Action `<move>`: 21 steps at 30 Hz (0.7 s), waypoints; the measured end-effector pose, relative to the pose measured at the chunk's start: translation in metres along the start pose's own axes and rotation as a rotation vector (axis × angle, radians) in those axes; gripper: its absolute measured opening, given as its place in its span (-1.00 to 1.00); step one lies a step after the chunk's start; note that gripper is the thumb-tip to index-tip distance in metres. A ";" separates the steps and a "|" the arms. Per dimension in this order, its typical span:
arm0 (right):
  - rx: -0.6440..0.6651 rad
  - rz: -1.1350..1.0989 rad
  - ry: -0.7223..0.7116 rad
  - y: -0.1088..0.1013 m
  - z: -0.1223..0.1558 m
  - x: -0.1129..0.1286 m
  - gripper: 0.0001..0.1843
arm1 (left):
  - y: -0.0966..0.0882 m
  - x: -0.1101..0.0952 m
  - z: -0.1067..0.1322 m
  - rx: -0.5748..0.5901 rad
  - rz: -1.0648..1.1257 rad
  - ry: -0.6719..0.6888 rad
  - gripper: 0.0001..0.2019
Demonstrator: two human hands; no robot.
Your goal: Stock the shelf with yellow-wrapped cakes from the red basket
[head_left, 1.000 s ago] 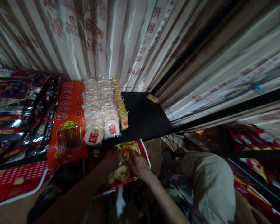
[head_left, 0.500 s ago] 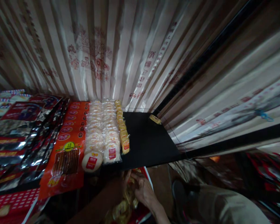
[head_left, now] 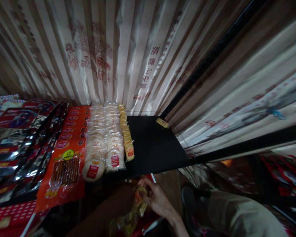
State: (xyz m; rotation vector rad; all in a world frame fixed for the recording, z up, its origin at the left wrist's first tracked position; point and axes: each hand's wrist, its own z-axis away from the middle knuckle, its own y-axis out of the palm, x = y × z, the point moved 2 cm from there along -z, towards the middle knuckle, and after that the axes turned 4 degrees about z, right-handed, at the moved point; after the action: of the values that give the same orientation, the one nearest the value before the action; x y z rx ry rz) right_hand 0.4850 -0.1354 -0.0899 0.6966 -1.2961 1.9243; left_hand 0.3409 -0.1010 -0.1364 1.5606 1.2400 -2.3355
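Observation:
Below the front edge of the black shelf, my right hand (head_left: 154, 197) is closed on a yellow-wrapped snack packet (head_left: 141, 194). More yellow clear-wrapped packets (head_left: 124, 223) hang or lie beneath it, dim in shadow. My left hand (head_left: 131, 191) is beside the same packet, at the end of a dark forearm reaching in from the lower left; its fingers are too dark and hidden to make out. Up on the shelf stands a row of similar yellow packets (head_left: 128, 148), next to two rows of round wrapped rice crackers (head_left: 93, 169).
The black shelf (head_left: 155, 148) also holds an orange snack bag (head_left: 64, 171), dark red foil bags (head_left: 10, 144) and one loose yellow packet (head_left: 162, 123) at its back corner. Behind hangs a pleated printed curtain (head_left: 128, 59). A red basket (head_left: 12, 214) sits lower left; a person's leg (head_left: 236, 214) shows lower right.
The view has shifted slightly, so the shelf goods appear a little further left. My right hand has turned, showing more of the yellow packet in its fingers, and my left hand shows less.

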 end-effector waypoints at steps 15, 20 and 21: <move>-0.457 -0.479 -0.021 -0.006 0.012 -0.007 -0.49 | -0.008 -0.025 -0.006 -0.514 0.209 0.107 -0.79; -0.471 -0.497 -0.024 -0.001 0.006 -0.006 -0.56 | -0.005 -0.026 -0.010 -0.517 0.376 0.067 -0.75; -0.471 -0.522 -0.027 -0.001 0.005 -0.006 -0.56 | -0.003 -0.026 -0.011 -0.524 0.406 0.067 -0.74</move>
State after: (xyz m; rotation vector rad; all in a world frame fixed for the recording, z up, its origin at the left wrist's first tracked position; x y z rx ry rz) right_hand 0.4895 -0.1411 -0.0924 0.7248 -1.3523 1.1446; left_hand 0.3598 -0.1006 -0.1157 1.5279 1.2644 -1.5662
